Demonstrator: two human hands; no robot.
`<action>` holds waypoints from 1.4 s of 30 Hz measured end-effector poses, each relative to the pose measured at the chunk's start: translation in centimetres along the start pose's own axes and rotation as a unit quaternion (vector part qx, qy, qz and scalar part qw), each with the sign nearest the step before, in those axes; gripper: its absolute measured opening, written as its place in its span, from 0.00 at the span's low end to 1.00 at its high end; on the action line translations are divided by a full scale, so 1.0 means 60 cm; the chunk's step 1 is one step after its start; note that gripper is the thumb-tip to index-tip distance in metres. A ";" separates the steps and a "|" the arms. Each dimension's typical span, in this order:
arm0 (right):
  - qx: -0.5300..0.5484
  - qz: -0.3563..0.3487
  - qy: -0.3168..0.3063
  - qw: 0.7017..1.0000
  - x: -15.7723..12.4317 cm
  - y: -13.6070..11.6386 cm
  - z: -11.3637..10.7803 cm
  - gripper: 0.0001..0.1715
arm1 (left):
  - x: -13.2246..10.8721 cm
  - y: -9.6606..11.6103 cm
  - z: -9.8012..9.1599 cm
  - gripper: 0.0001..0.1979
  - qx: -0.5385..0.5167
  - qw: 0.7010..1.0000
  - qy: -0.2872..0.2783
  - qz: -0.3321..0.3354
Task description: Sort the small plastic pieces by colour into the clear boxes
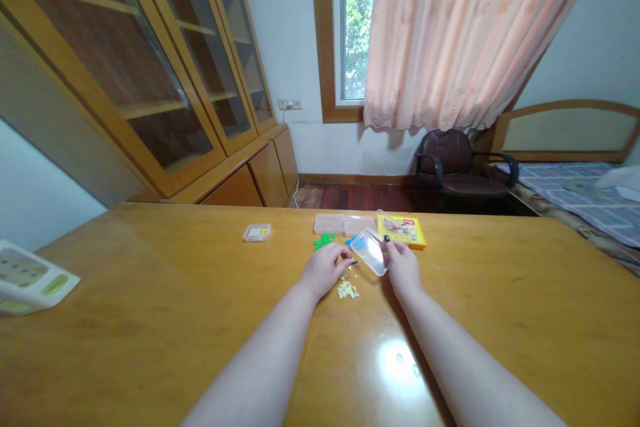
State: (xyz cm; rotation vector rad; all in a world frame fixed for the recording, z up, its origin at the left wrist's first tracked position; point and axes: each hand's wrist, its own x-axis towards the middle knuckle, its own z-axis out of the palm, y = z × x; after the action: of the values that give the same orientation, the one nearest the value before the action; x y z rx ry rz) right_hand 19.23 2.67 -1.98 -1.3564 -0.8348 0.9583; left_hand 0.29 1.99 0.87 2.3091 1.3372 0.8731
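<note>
My right hand point(404, 268) grips the right edge of a clear plastic container point(369, 248), which is held tilted above the table. Just left of it is my left hand point(327, 269), thumb and fingers pinched together near the container's lower left edge. Whatever lies between those fingertips is too small to make out. Below the hands sits a small heap of pale yellow pieces point(347, 290), with a few more scattered by my left fingertips. Green pieces point(324, 240) lie just beyond my left hand, and some blue pieces point(349, 241) are partly hidden behind the container.
Two clear plastic boxes point(329, 223) stand side by side near the table's far edge. Right of them lies a yellow box point(413, 232). A small clear case point(257, 233) sits to the left. At the far left is a white object point(35, 279) on the wooden table point(165, 320).
</note>
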 end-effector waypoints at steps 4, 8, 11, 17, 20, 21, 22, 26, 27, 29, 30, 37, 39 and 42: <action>-0.058 -0.034 -0.034 0.997 -0.005 -0.002 0.001 0.20 | 0.000 -0.002 0.000 0.08 -0.006 0.999 0.043 0.012; -0.075 -0.054 -0.071 0.993 -0.011 -0.005 0.003 0.19 | 0.000 0.003 0.001 0.06 0.005 1.000 -0.002 0.025; -0.080 -0.049 -0.070 0.993 -0.012 -0.007 0.002 0.18 | 0.000 0.007 0.002 0.06 0.012 0.999 -0.033 0.016; -0.082 -0.046 -0.069 0.993 -0.014 -0.014 0.000 0.17 | 0.000 0.004 0.004 0.09 -0.010 0.999 -0.037 0.033; -0.074 -0.045 -0.054 0.995 -0.012 -0.012 -0.001 0.19 | 0.000 0.003 0.004 0.09 -0.019 0.999 -0.016 0.038; -0.068 -0.041 -0.045 0.996 -0.010 -0.010 -0.001 0.19 | 0.000 0.002 0.004 0.09 -0.019 0.999 -0.007 0.033; -0.057 -0.034 -0.034 0.997 -0.008 -0.007 -0.001 0.20 | 0.000 0.002 0.003 0.09 -0.016 1.000 0.002 0.023; 0.006 -0.003 0.015 1.000 0.000 0.001 -0.002 0.21 | 0.001 0.002 -0.003 0.08 0.007 1.000 0.012 -0.026; 0.020 0.003 0.022 1.000 0.001 0.000 -0.001 0.22 | 0.001 0.002 -0.004 0.08 0.011 0.999 0.006 -0.032; 0.036 0.012 0.026 0.999 0.001 -0.003 -0.001 0.22 | 0.001 0.003 -0.005 0.08 0.019 0.999 -0.031 -0.030; 0.039 0.014 0.024 0.999 0.000 -0.006 0.000 0.22 | 0.000 0.004 -0.005 0.07 0.023 0.998 -0.061 -0.024; 0.028 0.003 0.010 1.000 -0.002 -0.006 -0.001 0.24 | -0.006 0.009 0.000 0.12 0.039 0.982 -0.186 0.013; 0.035 0.008 0.007 0.999 -0.002 -0.005 -0.001 0.24 | -0.007 0.008 0.002 0.12 0.043 0.981 -0.187 0.015; 0.025 0.005 0.013 1.000 -0.004 -0.008 0.000 0.24 | -0.008 0.002 0.006 0.08 0.047 0.982 -0.184 0.022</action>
State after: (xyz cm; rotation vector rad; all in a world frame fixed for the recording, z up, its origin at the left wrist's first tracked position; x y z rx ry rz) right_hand 19.17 2.46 -1.48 -1.3292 -0.7809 0.9619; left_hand 0.44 1.53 0.54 2.4272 1.1907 0.3720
